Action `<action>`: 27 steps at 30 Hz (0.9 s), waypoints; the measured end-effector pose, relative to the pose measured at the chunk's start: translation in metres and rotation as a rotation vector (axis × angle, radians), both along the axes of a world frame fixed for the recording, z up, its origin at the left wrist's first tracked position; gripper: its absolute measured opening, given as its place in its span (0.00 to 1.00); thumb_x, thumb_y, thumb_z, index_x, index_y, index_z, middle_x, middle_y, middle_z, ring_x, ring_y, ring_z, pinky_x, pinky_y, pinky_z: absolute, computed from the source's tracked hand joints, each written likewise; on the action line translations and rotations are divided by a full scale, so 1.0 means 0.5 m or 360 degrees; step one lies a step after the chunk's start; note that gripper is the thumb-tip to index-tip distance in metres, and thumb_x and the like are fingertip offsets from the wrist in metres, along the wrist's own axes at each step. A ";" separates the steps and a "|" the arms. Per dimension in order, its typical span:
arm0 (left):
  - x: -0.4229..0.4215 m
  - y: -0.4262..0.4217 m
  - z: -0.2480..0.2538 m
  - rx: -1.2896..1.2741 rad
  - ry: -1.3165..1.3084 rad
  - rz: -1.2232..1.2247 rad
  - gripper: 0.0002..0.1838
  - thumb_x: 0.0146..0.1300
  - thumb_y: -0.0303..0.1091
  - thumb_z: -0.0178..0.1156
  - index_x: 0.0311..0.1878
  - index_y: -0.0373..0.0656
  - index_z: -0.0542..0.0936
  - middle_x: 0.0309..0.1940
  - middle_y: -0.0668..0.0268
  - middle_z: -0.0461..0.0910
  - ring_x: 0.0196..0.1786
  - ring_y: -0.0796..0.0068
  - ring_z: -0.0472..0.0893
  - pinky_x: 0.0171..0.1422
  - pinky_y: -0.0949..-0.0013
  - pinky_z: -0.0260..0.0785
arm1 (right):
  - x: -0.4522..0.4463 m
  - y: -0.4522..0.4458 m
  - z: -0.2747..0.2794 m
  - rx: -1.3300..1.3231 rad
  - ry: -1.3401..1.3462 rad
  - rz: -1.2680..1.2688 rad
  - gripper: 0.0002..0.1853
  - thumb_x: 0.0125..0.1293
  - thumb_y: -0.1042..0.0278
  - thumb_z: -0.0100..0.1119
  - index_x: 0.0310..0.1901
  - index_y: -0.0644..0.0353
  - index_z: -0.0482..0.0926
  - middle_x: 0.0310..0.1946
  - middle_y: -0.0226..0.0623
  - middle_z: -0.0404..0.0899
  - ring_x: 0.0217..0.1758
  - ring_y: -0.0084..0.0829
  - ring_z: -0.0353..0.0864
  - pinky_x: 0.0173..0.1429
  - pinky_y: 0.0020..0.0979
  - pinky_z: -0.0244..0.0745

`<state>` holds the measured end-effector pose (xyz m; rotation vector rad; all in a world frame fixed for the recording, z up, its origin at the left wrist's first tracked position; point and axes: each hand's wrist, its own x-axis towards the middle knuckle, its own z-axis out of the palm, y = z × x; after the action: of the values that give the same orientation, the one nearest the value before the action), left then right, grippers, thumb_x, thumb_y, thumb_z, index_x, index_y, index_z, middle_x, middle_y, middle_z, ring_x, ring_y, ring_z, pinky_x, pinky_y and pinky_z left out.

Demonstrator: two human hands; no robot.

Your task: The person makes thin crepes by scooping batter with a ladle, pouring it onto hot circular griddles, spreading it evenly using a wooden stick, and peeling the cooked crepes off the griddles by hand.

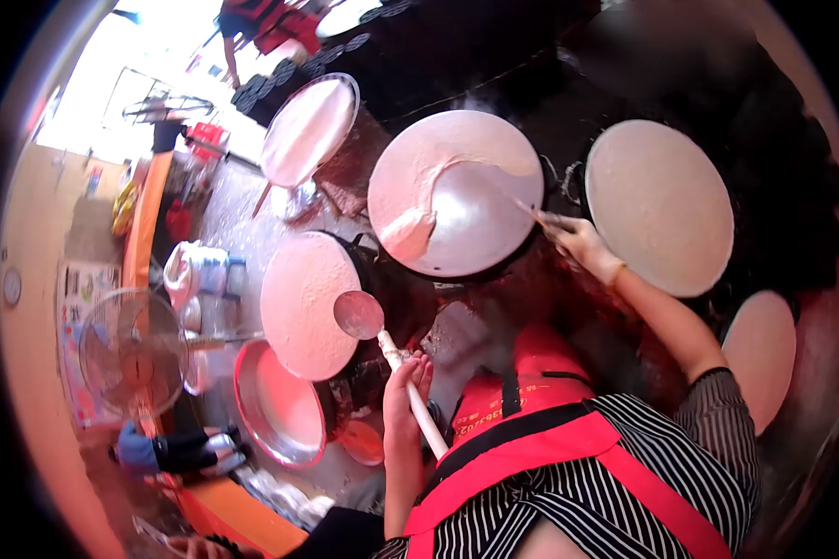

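My left hand (408, 384) is closed round the pale handle of a ladle (359, 315), whose round bowl hangs over the edge of a batter-covered griddle (303, 303). My right hand (583, 247) grips a thin spreading tool (522, 203) over the middle griddle (480, 219). Pale batter (410, 163) covers that griddle's upper and left parts, and bare shiny metal shows at its centre and lower right. Another griddle (660, 207), fully coated, lies to the right of my right hand.
A red-rimmed basin (242, 382) of pale batter stands at lower left, near a fan (132, 352). More coated rounds lie at upper left (309, 130) and far right (761, 361). A person in red (275, 23) is at the top; another person (172, 454) is at lower left.
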<state>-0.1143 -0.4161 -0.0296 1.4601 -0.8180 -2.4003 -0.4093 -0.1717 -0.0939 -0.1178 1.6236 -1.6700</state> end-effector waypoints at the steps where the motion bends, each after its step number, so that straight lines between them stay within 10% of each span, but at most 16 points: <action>1: -0.001 -0.019 0.000 -0.0014 0.0004 -0.0066 0.16 0.61 0.26 0.57 0.50 0.30 0.69 0.50 0.58 0.74 0.54 0.68 0.76 0.61 0.67 0.71 | 0.029 -0.027 0.014 -0.0001 -0.0090 -0.0285 0.18 0.67 0.61 0.56 0.58 0.48 0.77 0.13 0.15 0.61 0.11 0.13 0.55 0.15 0.20 0.50; 5: 0.007 -0.094 0.002 -0.0066 0.0083 -0.0338 0.17 0.61 0.27 0.57 0.51 0.31 0.69 0.54 0.59 0.71 0.56 0.69 0.74 0.62 0.68 0.71 | 0.154 0.020 0.053 0.0313 0.0043 0.0323 0.18 0.68 0.54 0.53 0.57 0.46 0.77 0.17 0.21 0.65 0.12 0.14 0.57 0.14 0.22 0.51; 9: 0.052 -0.156 -0.016 -0.0063 0.0110 -0.0422 0.14 0.62 0.27 0.56 0.48 0.30 0.71 0.57 0.58 0.70 0.61 0.66 0.71 0.64 0.68 0.70 | 0.350 0.181 -0.020 0.0332 -0.0060 -0.0043 0.19 0.68 0.68 0.47 0.59 0.46 0.76 0.16 0.22 0.66 0.12 0.14 0.58 0.14 0.18 0.53; 13: 0.127 -0.198 -0.038 -0.0068 0.0154 -0.0337 0.14 0.61 0.27 0.57 0.49 0.31 0.71 0.57 0.56 0.70 0.60 0.66 0.72 0.63 0.67 0.70 | 0.483 0.006 -0.048 -0.1078 -0.0857 -0.0629 0.22 0.71 0.58 0.46 0.64 0.53 0.67 0.12 0.19 0.56 0.10 0.15 0.54 0.15 0.22 0.52; 18: 0.224 -0.218 -0.014 -0.0191 0.0123 -0.0188 0.14 0.61 0.28 0.57 0.49 0.35 0.70 0.54 0.59 0.73 0.55 0.70 0.74 0.63 0.65 0.69 | 0.456 -0.477 -0.039 -0.0200 -0.0001 -0.0674 0.16 0.71 0.52 0.45 0.51 0.50 0.76 0.18 0.18 0.62 0.17 0.13 0.60 0.18 0.20 0.57; 24: 0.285 -0.216 0.019 -0.0355 0.0076 -0.0003 0.12 0.62 0.28 0.57 0.48 0.38 0.71 0.58 0.60 0.72 0.60 0.70 0.71 0.62 0.66 0.68 | 0.399 -0.723 -0.195 0.0479 0.0933 -0.0986 0.21 0.71 0.52 0.39 0.50 0.59 0.75 0.32 0.50 0.79 0.35 0.54 0.78 0.41 0.46 0.72; 27: 0.300 -0.217 0.005 -0.0355 0.0084 0.0008 0.12 0.63 0.28 0.57 0.48 0.37 0.71 0.59 0.59 0.71 0.62 0.69 0.71 0.64 0.65 0.67 | 0.469 -0.617 -0.209 0.0301 0.0276 -0.0889 0.19 0.71 0.51 0.42 0.52 0.53 0.74 0.27 0.44 0.78 0.28 0.46 0.76 0.32 0.42 0.71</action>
<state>0.0359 -0.5248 -0.0269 1.3061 -1.0298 -2.2487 -0.1748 -0.4802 -0.1987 0.3232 2.0684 -1.9379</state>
